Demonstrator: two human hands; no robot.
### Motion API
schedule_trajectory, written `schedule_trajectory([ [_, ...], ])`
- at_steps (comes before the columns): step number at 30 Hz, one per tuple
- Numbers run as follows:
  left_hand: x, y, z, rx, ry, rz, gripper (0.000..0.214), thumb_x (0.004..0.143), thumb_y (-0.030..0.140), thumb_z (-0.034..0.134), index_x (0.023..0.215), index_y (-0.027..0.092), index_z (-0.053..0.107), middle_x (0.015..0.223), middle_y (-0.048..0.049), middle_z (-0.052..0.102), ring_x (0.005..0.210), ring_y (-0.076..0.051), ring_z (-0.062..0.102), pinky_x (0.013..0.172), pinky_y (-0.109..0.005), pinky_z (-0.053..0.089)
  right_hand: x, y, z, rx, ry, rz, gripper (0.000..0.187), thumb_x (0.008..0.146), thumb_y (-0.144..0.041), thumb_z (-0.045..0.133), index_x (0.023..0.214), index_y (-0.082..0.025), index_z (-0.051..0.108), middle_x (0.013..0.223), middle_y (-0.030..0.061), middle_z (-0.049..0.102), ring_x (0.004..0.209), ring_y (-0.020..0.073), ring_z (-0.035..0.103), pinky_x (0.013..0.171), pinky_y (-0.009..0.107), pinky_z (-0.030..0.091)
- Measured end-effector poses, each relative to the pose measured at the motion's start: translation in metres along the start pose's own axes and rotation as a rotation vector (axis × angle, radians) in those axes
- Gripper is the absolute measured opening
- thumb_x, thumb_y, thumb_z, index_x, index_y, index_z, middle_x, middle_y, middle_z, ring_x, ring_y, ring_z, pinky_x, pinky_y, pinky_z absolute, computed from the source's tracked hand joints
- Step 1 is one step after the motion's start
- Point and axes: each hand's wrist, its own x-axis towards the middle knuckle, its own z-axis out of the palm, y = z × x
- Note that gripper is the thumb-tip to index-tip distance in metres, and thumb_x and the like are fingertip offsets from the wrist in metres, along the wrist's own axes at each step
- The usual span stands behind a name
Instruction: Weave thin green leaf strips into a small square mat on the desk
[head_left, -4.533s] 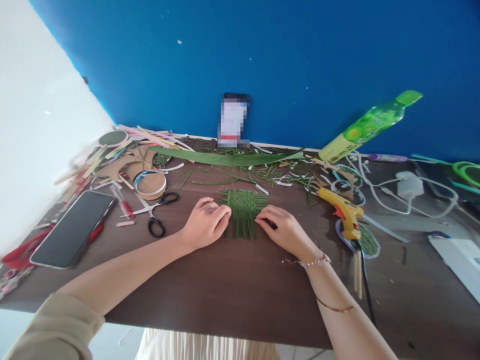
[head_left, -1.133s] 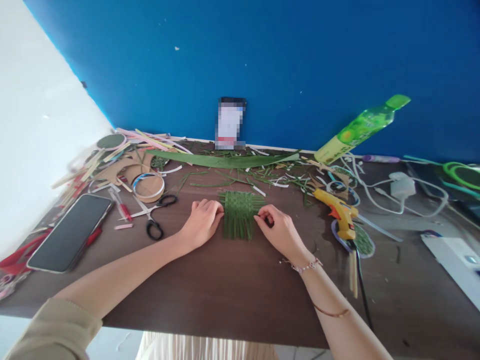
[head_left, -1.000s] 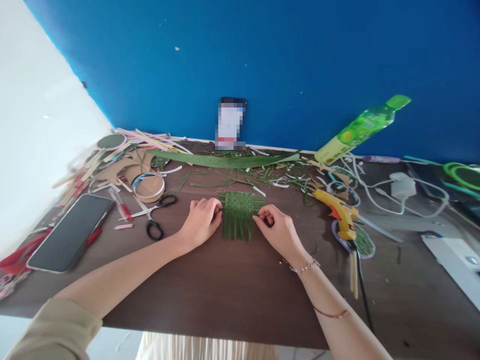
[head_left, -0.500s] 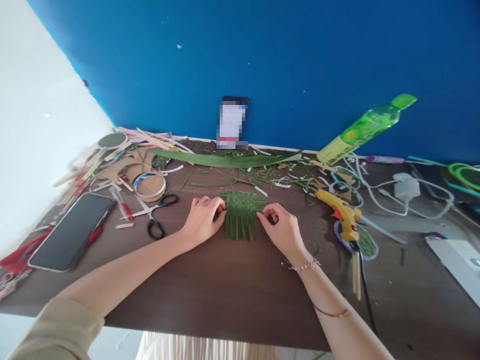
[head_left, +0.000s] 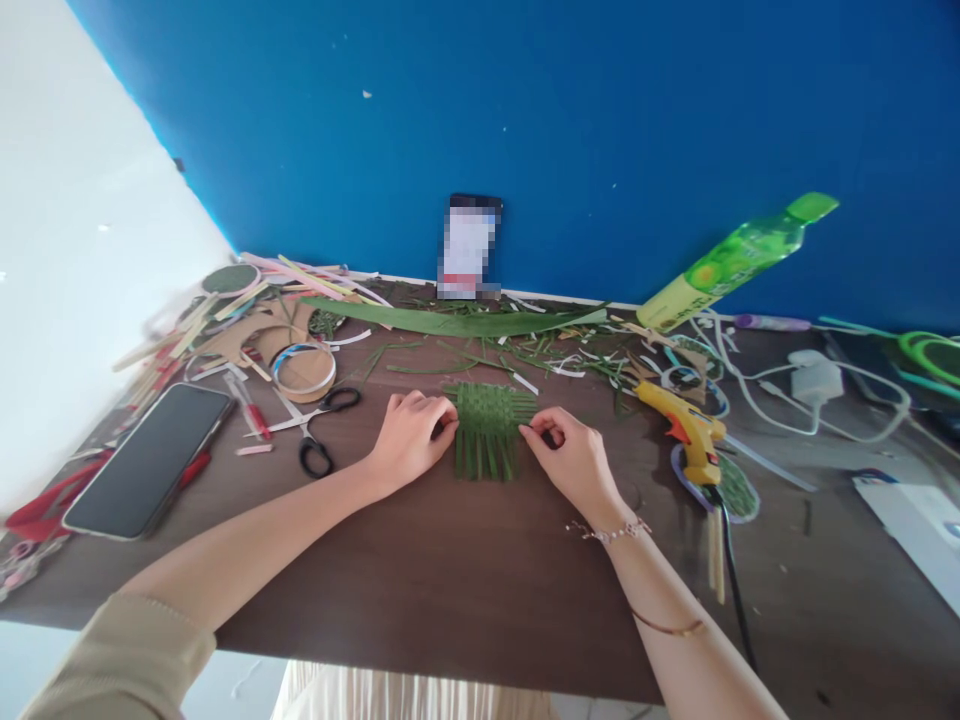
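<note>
A small woven mat of green leaf strips lies on the dark wooden table between my hands. Loose strip ends stick out at its sides and hang toward me at the front. At its left edge my left hand pinches strip ends between thumb and fingers. My right hand, with a beaded bracelet at the wrist, pinches the strip ends on the right side. Black-handled scissors lie spread to the left of my left hand. Right of my right hand is a yellow glue gun.
Leaf scraps and a long green leaf lie along the back. One phone leans on the blue wall; another phone lies at left. A green bottle tilts against the wall. A white charger and cable lie right.
The whole view has shifted slightly, so everything sits a little further right. Both hands stay at the mat's sides with their fingers closed; the mat looks the same.
</note>
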Motion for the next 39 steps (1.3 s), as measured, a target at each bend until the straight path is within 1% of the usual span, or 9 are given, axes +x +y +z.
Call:
schedule_trajectory([
  [7,-0.004,-0.001,-0.002,0.038,0.067,0.057,0.007,0.085,0.019,0.052,0.085,0.020,0.059,0.088,-0.0011,0.064,0.084,-0.019,0.053,0.072,-0.033,0.033,0.004,0.011,-0.007,0.005,-0.010,-0.149,0.010,0.082,-0.029,0.059,0.076,-0.020,0.059,0.070,0.0016,0.061,0.062,0.0144,0.052,0.059,0.027,0.043],
  [11,-0.011,0.002,-0.003,0.160,0.115,0.224,0.020,0.081,0.014,0.050,0.093,0.021,0.066,0.090,-0.0046,0.060,0.084,-0.020,0.050,0.073,-0.035,0.033,0.003,0.007,-0.011,-0.041,-0.069,-0.337,0.012,0.085,-0.020,0.052,0.083,-0.019,0.064,0.082,0.0054,0.062,0.079,0.0184,0.057,0.074,0.034,0.047],
  [15,-0.015,0.004,-0.002,0.273,0.083,0.336,0.027,0.079,0.017,0.053,0.101,0.021,0.068,0.091,-0.0077,0.057,0.086,-0.023,0.046,0.073,-0.039,0.033,0.000,0.005,-0.010,-0.106,-0.179,-0.452,0.029,0.083,-0.011,0.045,0.099,-0.020,0.068,0.091,0.0076,0.060,0.082,0.0191,0.055,0.076,0.037,0.048],
  [21,-0.013,0.003,-0.002,0.243,0.055,0.317,0.026,0.079,0.015,0.052,0.095,0.022,0.071,0.087,-0.0068,0.058,0.084,-0.021,0.047,0.071,-0.037,0.033,-0.002,0.005,-0.007,-0.128,-0.198,-0.486,0.034,0.081,-0.008,0.042,0.098,-0.021,0.069,0.094,0.0083,0.059,0.083,0.0194,0.055,0.076,0.039,0.050],
  [25,-0.013,0.003,-0.003,0.158,0.123,0.369,0.023,0.081,0.014,0.050,0.083,0.022,0.071,0.080,-0.0047,0.059,0.078,-0.018,0.048,0.068,-0.034,0.034,-0.001,0.006,-0.005,-0.077,-0.126,-0.472,0.032,0.082,-0.006,0.041,0.098,-0.018,0.066,0.093,0.0085,0.059,0.085,0.0192,0.056,0.076,0.037,0.050],
  [29,-0.013,0.001,-0.003,0.103,0.131,0.456,0.021,0.079,0.013,0.050,0.074,0.020,0.070,0.075,-0.0034,0.060,0.073,-0.016,0.049,0.065,-0.031,0.037,0.000,0.007,-0.004,-0.030,-0.041,-0.438,0.030,0.081,-0.005,0.041,0.093,-0.019,0.065,0.089,0.0070,0.059,0.082,0.0185,0.056,0.075,0.035,0.050],
  [31,-0.013,0.001,-0.002,0.083,0.120,0.447,0.021,0.078,0.012,0.050,0.073,0.020,0.069,0.075,-0.0034,0.061,0.072,-0.016,0.050,0.065,-0.030,0.039,0.001,0.008,-0.003,-0.022,-0.034,-0.435,0.030,0.081,-0.006,0.041,0.091,-0.020,0.065,0.087,0.0063,0.059,0.081,0.0183,0.057,0.074,0.035,0.051],
  [35,-0.009,-0.001,-0.005,0.017,0.107,0.309,0.024,0.078,0.009,0.048,0.074,0.020,0.069,0.078,-0.0030,0.062,0.074,-0.015,0.055,0.071,-0.028,0.045,0.001,0.007,-0.002,0.001,-0.048,-0.436,0.028,0.082,-0.007,0.041,0.088,-0.020,0.065,0.086,0.0062,0.060,0.080,0.0184,0.057,0.074,0.034,0.051],
  [39,0.001,-0.003,-0.026,0.055,0.082,0.135,0.026,0.078,0.009,0.047,0.082,0.021,0.069,0.087,-0.0020,0.065,0.078,-0.015,0.059,0.073,-0.027,0.047,0.003,0.007,-0.002,0.014,-0.033,-0.423,0.028,0.081,-0.007,0.042,0.086,-0.020,0.066,0.084,0.0060,0.060,0.079,0.0184,0.057,0.073,0.035,0.051],
])
